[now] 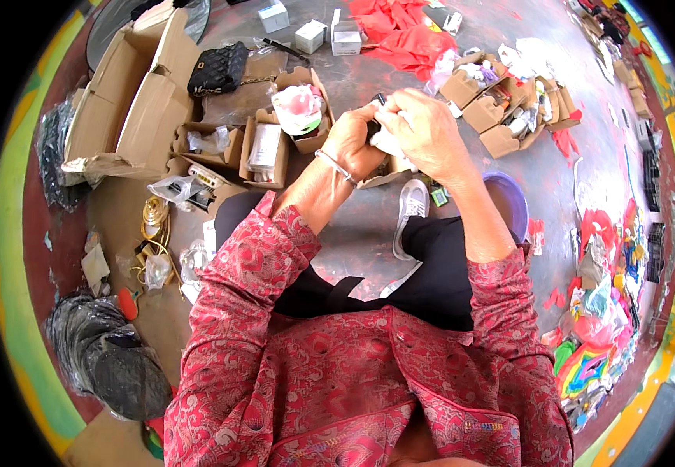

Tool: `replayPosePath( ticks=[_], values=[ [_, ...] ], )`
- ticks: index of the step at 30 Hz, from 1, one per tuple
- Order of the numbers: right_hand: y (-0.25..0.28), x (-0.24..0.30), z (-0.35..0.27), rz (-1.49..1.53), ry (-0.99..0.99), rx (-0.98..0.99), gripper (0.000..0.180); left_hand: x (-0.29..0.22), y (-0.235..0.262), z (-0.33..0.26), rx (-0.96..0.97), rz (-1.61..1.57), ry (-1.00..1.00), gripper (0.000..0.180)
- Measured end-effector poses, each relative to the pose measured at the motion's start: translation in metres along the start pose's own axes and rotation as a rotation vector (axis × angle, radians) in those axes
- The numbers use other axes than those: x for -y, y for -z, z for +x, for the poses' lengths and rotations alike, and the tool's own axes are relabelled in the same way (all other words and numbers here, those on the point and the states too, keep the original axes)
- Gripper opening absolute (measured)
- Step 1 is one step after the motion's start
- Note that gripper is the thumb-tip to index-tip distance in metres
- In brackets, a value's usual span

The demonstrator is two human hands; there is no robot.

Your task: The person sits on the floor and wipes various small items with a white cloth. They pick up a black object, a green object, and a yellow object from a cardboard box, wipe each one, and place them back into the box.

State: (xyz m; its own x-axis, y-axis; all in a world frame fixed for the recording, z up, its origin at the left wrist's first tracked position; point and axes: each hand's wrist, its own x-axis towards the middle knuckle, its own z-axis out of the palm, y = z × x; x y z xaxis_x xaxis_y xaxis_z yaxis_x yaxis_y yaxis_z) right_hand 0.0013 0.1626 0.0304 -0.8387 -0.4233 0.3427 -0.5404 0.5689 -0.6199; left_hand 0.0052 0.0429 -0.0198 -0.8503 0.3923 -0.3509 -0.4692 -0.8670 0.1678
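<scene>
My left hand (354,145) and my right hand (423,134) meet in front of me, above the small cartons. The left one is closed around a small dark object (380,100), mostly hidden by my fingers. Closed fingers of the right hand pinch a soft white piece (386,145), cloth or tissue, against that dark object. Below them shows the edge of a carton (382,180). Just left of my left hand, an open carton (315,142) holds a white and pink bundle (297,107). Another carton (277,173) beside it holds a flat white box (264,148).
A large open cardboard box (139,101) and a black quilted handbag (218,68) lie at left. Cartons of small goods (501,140) stand at right, near a purple tub (518,194). Red cloth (407,47) lies ahead; a colourful heap (594,327) lines the right wall.
</scene>
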Motion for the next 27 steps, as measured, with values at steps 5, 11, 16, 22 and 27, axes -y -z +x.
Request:
replayPosePath(
  ticks=[5,11,16,22,27],
  values=[
    [0.027,-0.027,-0.001,0.139,-0.180,0.109,0.019,0.000,-0.003,-0.001,-0.206,-0.040,-0.085,0.016],
    [0.027,-0.027,0.011,0.410,-0.257,-0.562,0.020,0.012,0.007,0.006,-0.195,0.053,-0.124,0.023],
    [-0.007,0.012,-0.004,-0.263,0.162,-0.019,0.014,0.008,0.019,0.010,0.023,-0.097,0.011,0.020],
    [0.002,-0.028,0.008,0.501,-0.295,-0.180,0.010,0.011,0.010,0.004,-0.163,-0.022,-0.094,0.013],
    [0.019,-0.028,0.018,1.142,-0.664,-0.387,0.009,-0.001,-0.001,-0.004,0.060,-0.035,-0.129,0.024]
  ],
)
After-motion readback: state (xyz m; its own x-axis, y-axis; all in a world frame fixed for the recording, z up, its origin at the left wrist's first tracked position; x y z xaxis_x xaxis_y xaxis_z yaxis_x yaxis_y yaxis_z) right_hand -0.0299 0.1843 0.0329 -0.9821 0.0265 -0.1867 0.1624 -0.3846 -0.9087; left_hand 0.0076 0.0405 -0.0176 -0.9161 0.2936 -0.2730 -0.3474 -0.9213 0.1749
